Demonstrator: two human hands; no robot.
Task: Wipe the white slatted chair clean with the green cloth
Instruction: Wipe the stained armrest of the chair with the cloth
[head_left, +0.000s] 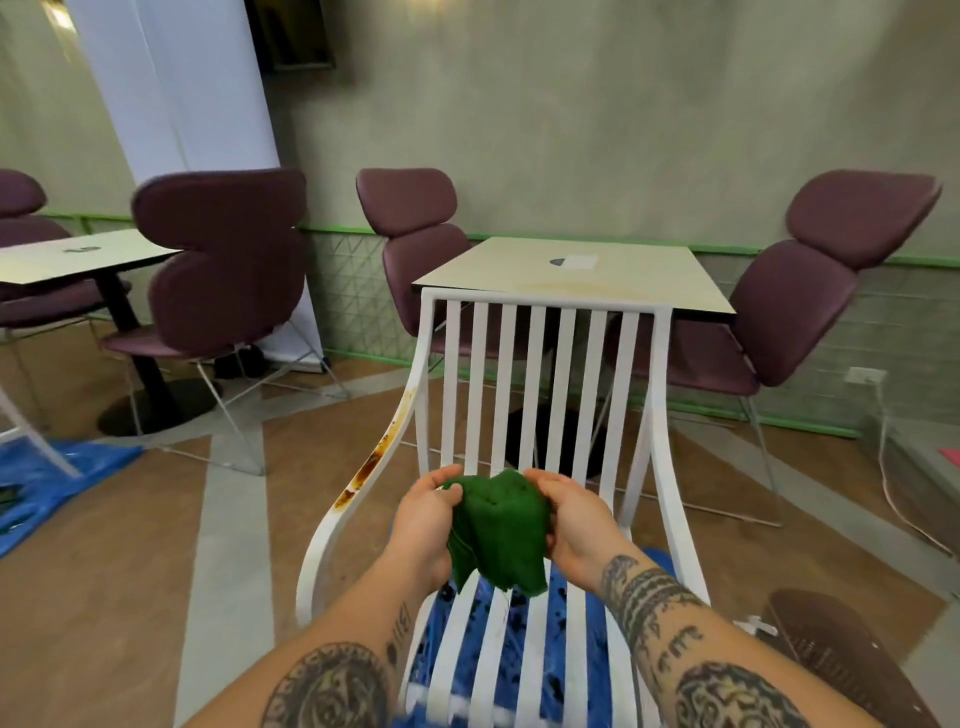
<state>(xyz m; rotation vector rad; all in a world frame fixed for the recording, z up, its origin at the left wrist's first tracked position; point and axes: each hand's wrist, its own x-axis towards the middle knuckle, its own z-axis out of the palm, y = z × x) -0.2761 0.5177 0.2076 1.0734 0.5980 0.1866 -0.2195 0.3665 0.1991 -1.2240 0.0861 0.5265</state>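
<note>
The white slatted chair (540, 364) stands right in front of me, its back toward a table. Brown rusty stains run down its left arm rail (371, 462). A bunched green cloth (498, 530) hangs above the seat slats, held between both hands. My left hand (423, 519) grips the cloth's left edge. My right hand (571, 519) grips its right edge. The cloth does not touch the chair.
A blue plastic sheet (519, 670) lies on the floor under the chair seat, and another blue sheet (47, 483) lies at the left. A cream table (613, 275) with purple chairs (800, 312) stands behind. A second table (78, 254) and a purple chair (223, 275) stand on the left.
</note>
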